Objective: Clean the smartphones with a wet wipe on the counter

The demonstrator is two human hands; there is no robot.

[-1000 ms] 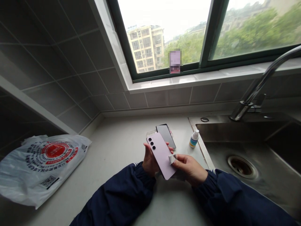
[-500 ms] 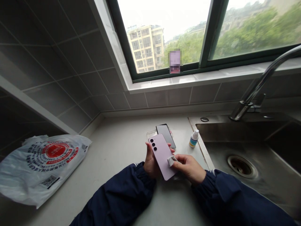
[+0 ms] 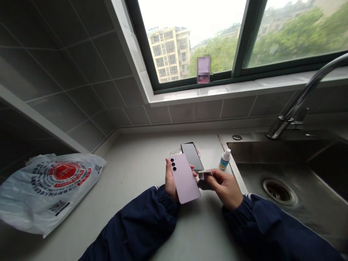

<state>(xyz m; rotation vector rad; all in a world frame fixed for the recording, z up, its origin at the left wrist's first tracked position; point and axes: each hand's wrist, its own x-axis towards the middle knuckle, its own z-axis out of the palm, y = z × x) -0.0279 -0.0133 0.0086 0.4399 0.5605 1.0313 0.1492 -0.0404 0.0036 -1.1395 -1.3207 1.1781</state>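
A pink smartphone (image 3: 185,181), its back and camera lenses facing up, rests in my left hand (image 3: 170,183), whose thumb and fingers wrap its two long edges. Pinched in my right hand (image 3: 227,186) is a small grey cloth (image 3: 205,180), just off the phone's right edge. Behind the pink phone a second, dark-screened phone (image 3: 192,156) lies on the counter, partly over a clear phone case (image 3: 175,153). A white spray bottle (image 3: 224,159) with a blue and yellow label stands to the right of them.
The pale counter (image 3: 130,170) borders a steel sink (image 3: 261,152) with a chrome faucet (image 3: 299,98) on the right. On the left lies a white plastic bag (image 3: 29,203) with red print. A tiled wall and window stand behind.
My right hand has drawn the cloth off the phone's back to the right. My left hand has shifted slightly left with the pink phone, now turned more upright.
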